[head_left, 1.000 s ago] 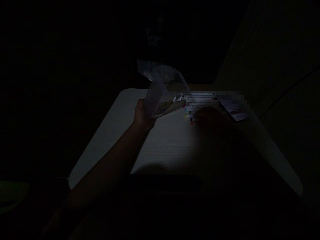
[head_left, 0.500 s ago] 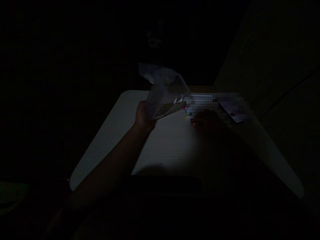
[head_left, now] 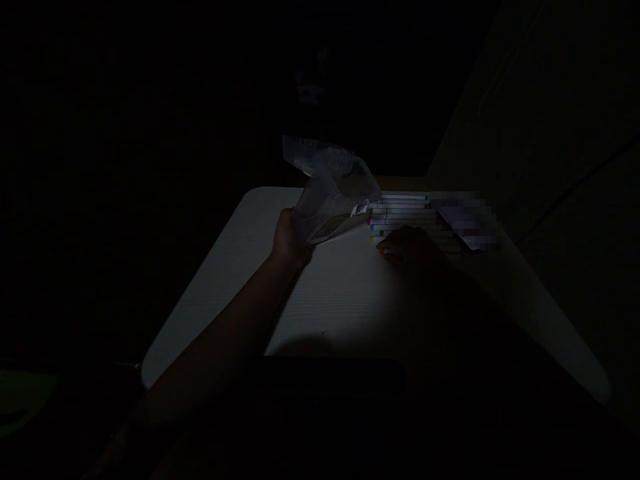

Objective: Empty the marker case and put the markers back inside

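Note:
My left hand (head_left: 290, 239) is closed round the lower left side of a clear plastic case (head_left: 320, 200), which is tilted with its lid open and a printed label low on its side. The case is at the far side of the white table, left of a row of white markers (head_left: 405, 217) with coloured ends. At the near side of that row, my right hand (head_left: 413, 248) has its fingers curled on a marker (head_left: 387, 251) with an orange end. Deep shadow covers most of that hand, and the rest of this marker is hidden.
A printed card or packet (head_left: 463, 223), partly pixelated, lies right of the markers. The white tabletop (head_left: 330, 300) has rounded corners and a dark slot along its near edge. A wall with a dark cable rises at the right. Something green (head_left: 25, 397) shows at the lower left.
The whole view has shifted slightly, so the scene sits a little lower. My right hand has moved slightly left at the near markers. My left hand keeps hold of the case.

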`<state>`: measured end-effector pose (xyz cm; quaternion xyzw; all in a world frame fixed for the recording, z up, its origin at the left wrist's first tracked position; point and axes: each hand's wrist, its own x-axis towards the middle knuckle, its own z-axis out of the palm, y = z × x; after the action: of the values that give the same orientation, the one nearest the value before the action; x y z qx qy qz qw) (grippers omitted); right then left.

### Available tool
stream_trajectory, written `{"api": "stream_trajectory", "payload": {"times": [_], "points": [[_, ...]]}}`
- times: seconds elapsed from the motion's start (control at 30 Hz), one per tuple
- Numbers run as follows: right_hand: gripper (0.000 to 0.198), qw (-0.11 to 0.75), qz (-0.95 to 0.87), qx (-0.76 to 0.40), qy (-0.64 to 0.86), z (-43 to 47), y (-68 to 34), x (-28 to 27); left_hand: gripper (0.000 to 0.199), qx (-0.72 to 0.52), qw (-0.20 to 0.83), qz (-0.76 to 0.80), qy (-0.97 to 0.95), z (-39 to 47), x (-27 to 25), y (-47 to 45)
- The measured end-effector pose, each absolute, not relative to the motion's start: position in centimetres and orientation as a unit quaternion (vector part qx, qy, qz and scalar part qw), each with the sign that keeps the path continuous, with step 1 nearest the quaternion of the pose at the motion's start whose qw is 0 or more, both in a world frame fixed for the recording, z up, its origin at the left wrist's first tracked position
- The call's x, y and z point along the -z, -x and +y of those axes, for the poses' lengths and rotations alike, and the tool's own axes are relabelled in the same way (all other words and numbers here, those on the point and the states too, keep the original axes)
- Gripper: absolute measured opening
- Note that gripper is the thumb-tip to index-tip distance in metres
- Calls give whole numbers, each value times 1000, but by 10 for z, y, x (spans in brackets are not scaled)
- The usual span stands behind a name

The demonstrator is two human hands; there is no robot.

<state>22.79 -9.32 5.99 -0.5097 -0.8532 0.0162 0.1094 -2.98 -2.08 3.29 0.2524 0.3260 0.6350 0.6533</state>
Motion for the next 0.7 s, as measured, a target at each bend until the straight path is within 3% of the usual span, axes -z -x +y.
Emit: {"api": "stream_trajectory", "payload": {"times": [0.27,0.57,0.7], "points": [[40,424,-781,132,439,-84,-248,-53,21,-652,618,355,-258,-13,-26,35],[48,483,-686,211,502,-101,-257,-80,21,-656,605,366,-264,-13,-24,37],[51,571,-622,193,499,-106,-256,-86,22,-654,603,379,-257,-13,-25,37]]}}
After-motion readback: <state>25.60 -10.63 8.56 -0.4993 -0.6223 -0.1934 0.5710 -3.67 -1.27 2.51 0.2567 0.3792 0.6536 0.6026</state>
